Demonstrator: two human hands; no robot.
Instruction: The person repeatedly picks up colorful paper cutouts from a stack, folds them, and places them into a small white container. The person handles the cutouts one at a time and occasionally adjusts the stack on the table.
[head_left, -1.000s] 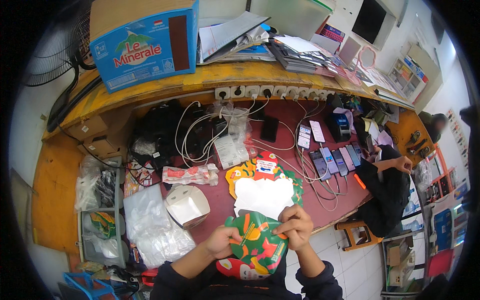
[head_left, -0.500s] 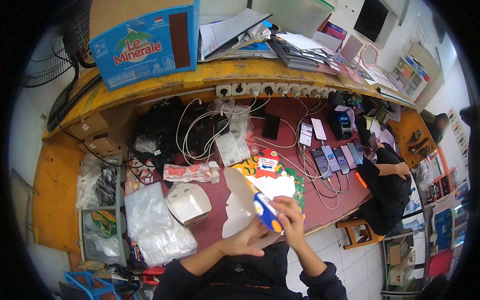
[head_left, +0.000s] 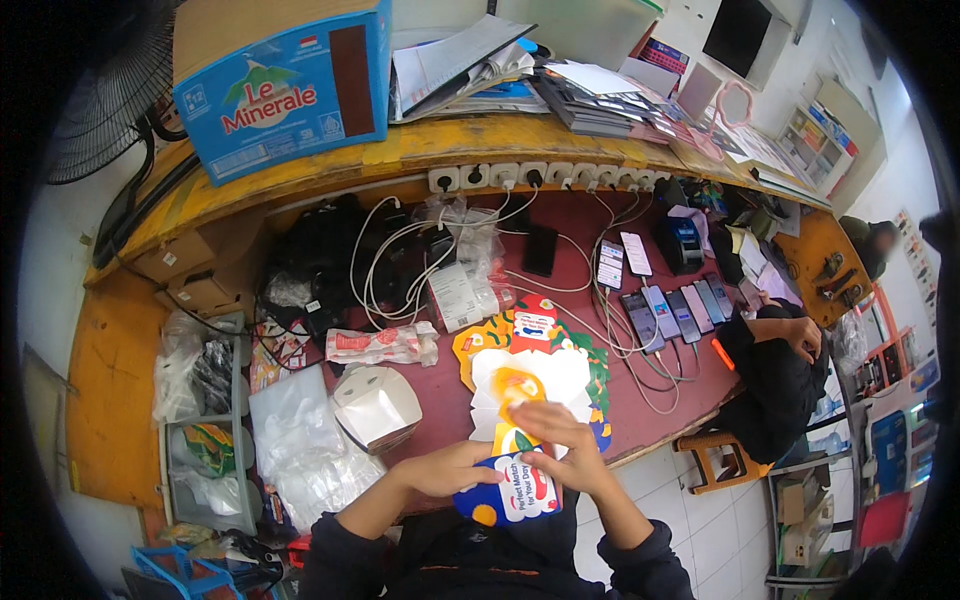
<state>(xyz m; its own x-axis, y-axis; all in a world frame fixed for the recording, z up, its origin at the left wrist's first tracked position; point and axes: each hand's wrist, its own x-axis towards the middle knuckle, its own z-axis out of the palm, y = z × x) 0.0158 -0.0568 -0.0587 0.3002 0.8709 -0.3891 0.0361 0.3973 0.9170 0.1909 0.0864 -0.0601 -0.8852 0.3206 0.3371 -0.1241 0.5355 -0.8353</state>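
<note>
A colourful printed cardboard box blank (head_left: pixel 512 487), blue, white and orange, is held low in front of my body. My left hand (head_left: pixel 447 470) grips its left edge, thumb on top and fingers hidden behind. Across its upper part my right hand (head_left: pixel 563 443) is closed, thumb on the printed face, fingers slightly blurred. An orange-yellow flap beyond the fingers is smeared by motion. Beneath and beyond lie more flat die-cut blanks (head_left: pixel 487 375), one white side up, others printed red, orange and green. Left of them stands a folded box (head_left: pixel 377 408), open at the top with a white inside.
Clear plastic bags (head_left: pixel 318 470) lie at the left by a grey crate (head_left: pixel 242 500). A red-and-white plastic packet (head_left: pixel 380 345) is behind the box. Cables and several phones (head_left: pixel 640 318) spread across the right. A blue carton (head_left: pixel 285 95) tops the shelf. Another person's arm (head_left: pixel 785 335) rests at right.
The blank has turned from edge-on to show its printed face and come lower, toward my body. A pale sheet at the left of the stack is gone from there. Both hands have shifted round the blank.
</note>
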